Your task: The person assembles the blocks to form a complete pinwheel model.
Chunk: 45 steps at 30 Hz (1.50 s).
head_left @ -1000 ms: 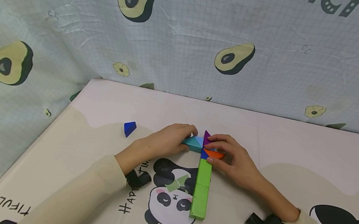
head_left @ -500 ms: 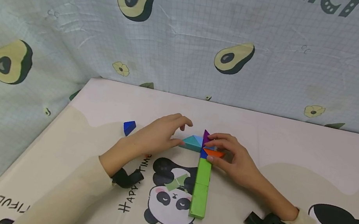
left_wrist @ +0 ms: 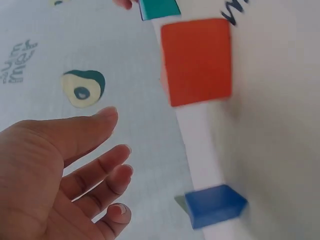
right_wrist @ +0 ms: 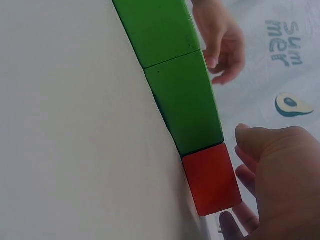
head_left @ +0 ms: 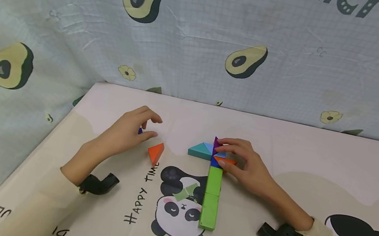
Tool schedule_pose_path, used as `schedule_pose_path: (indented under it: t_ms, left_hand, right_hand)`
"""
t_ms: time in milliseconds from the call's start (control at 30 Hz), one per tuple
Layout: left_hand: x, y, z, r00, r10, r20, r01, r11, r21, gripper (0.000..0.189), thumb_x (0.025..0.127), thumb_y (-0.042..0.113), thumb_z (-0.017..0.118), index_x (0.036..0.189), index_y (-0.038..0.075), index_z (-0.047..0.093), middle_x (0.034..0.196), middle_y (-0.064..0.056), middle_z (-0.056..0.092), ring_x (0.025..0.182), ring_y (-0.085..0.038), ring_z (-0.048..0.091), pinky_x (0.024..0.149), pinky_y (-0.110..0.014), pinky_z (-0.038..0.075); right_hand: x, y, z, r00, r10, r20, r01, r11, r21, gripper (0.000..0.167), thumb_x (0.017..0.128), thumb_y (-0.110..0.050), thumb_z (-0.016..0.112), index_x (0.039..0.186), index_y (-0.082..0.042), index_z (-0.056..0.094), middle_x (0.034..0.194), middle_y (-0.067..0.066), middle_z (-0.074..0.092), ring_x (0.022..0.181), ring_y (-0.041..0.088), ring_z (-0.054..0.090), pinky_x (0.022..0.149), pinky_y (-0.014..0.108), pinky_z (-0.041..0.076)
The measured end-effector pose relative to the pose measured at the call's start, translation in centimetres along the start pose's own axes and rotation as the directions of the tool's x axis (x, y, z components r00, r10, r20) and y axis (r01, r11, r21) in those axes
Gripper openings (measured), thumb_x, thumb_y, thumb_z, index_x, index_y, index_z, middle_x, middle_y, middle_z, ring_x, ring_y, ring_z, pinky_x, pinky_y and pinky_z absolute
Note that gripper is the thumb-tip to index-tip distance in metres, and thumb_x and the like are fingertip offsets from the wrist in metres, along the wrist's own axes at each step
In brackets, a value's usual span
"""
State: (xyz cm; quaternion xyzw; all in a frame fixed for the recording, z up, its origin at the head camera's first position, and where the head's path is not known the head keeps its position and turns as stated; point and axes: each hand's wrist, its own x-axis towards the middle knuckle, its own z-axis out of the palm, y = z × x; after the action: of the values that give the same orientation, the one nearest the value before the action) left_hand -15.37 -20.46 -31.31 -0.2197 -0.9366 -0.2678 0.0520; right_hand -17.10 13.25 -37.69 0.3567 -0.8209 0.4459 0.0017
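Observation:
My left hand point(head_left: 125, 130), fingers loosely bent with nothing between them, hovers over a blue triangular block point(left_wrist: 216, 206), mostly hidden by it in the head view. Just right of it lies an orange triangular block point(head_left: 155, 153). My right hand point(head_left: 249, 167) stays at the top of a pinwheel-like figure, its fingertips at the purple block point(head_left: 215, 144) and the thumb tip by another orange triangular block point(right_wrist: 212, 180). Teal point(head_left: 199, 151) and light blue point(head_left: 208, 147) blocks form the left arm; a dark blue block point(head_left: 215, 163) sits above two green blocks point(head_left: 211, 199) in line.
The table is covered by a pale cloth point(head_left: 190, 114) printed with pandas and lettering. Behind it and at the left hangs a grid-patterned curtain point(head_left: 185, 50) with avocados. Black wrist cameras point(head_left: 100, 183) sit on both wrists.
My left hand has let go of the teal block and moved left to the blue block, uncovering the loose orange block. The right hand has stayed at the figure.

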Motion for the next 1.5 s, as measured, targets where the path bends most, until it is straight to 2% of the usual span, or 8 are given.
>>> schedule_pose_path:
  t_ms: [167,367,533,633,767,1067,1300,1500]
  left_hand:
    - [-1.1,-1.3,-0.2,0.999,-0.054,-0.003,0.054,0.999,-0.002,0.027,0.087,0.007,0.070,0.112,0.001,0.063,0.103,-0.012,0.057,0.079,-0.023,0.046,0.068,-0.034,0.040]
    - [-1.9,-2.5,-0.2,0.990,-0.139,-0.014,0.139,0.990,0.015,0.028,0.086,0.007,0.071,0.113,0.000,0.063,0.107,-0.013,0.055,0.080,-0.024,0.048,0.067,-0.034,0.040]
    - [-2.5,-3.1,-0.3,0.972,-0.236,0.001,0.236,0.971,0.025,0.034,0.087,0.012,0.070,0.117,0.001,0.060,0.111,-0.015,0.049,0.081,-0.025,0.046,0.067,-0.035,0.039]
    - [-2.7,-3.4,-0.3,0.964,-0.267,0.013,0.267,0.964,0.016,0.037,0.087,0.013,0.071,0.119,0.001,0.059,0.109,-0.016,0.046,0.081,-0.025,0.045,0.066,-0.035,0.038]
    - [-2.8,-3.7,-0.1,0.963,-0.267,0.035,0.267,0.964,0.006,0.040,0.086,0.013,0.072,0.121,0.001,0.057,0.105,-0.015,0.046,0.081,-0.024,0.045,0.065,-0.034,0.039]
    - [-3.0,-4.4,0.0,0.971,-0.234,0.043,0.233,0.972,0.011,0.041,0.084,0.011,0.074,0.120,-0.001,0.058,0.102,-0.015,0.054,0.076,-0.023,0.047,0.063,-0.033,0.039]
    - [-3.3,-4.8,-0.4,0.966,-0.246,0.078,0.247,0.969,-0.003,0.040,0.084,0.011,0.074,0.120,0.001,0.059,0.097,-0.009,0.056,0.079,-0.022,0.049,0.065,-0.034,0.040]
    - [-3.6,-5.2,-0.7,0.966,-0.247,0.078,0.249,0.968,-0.023,0.040,0.085,0.011,0.073,0.122,0.005,0.060,0.101,-0.007,0.060,0.081,-0.021,0.050,0.067,-0.035,0.040]
  right_hand:
    - [0.6,0.1,0.2,0.999,-0.042,0.013,0.042,0.999,-0.006,0.032,0.090,-0.016,0.068,0.121,-0.019,0.065,0.136,-0.006,0.051,0.130,0.017,0.032,0.101,0.048,0.032]
    - [1.5,0.5,0.7,0.997,-0.076,0.017,0.076,0.997,0.010,0.030,0.090,-0.014,0.067,0.120,-0.019,0.065,0.132,-0.007,0.053,0.128,0.017,0.033,0.099,0.044,0.034]
    - [1.8,0.4,0.8,0.996,-0.089,0.025,0.089,0.996,0.008,0.030,0.090,-0.013,0.067,0.120,-0.019,0.065,0.132,-0.007,0.054,0.127,0.017,0.033,0.098,0.042,0.034]
    - [1.8,0.3,0.7,0.995,-0.092,0.029,0.091,0.996,0.011,0.030,0.091,-0.013,0.067,0.120,-0.018,0.065,0.132,-0.007,0.054,0.126,0.017,0.033,0.098,0.042,0.034]
    - [1.7,0.3,0.8,0.997,-0.077,0.020,0.077,0.997,0.013,0.030,0.090,-0.012,0.067,0.120,-0.018,0.065,0.131,-0.005,0.055,0.126,0.018,0.034,0.097,0.043,0.035]
    - [1.3,0.3,0.7,1.000,-0.021,-0.002,0.021,1.000,0.008,0.030,0.089,-0.013,0.069,0.117,-0.019,0.067,0.130,-0.004,0.056,0.126,0.019,0.034,0.097,0.047,0.034]
    - [1.0,0.4,0.7,1.000,-0.003,0.004,0.003,1.000,0.002,0.026,0.088,-0.017,0.070,0.114,-0.022,0.069,0.128,-0.007,0.056,0.125,0.018,0.034,0.095,0.045,0.036]
    - [1.0,0.6,0.8,1.000,-0.008,0.006,0.008,1.000,-0.008,0.024,0.088,-0.017,0.071,0.112,-0.021,0.070,0.128,-0.004,0.056,0.125,0.020,0.033,0.093,0.044,0.037]
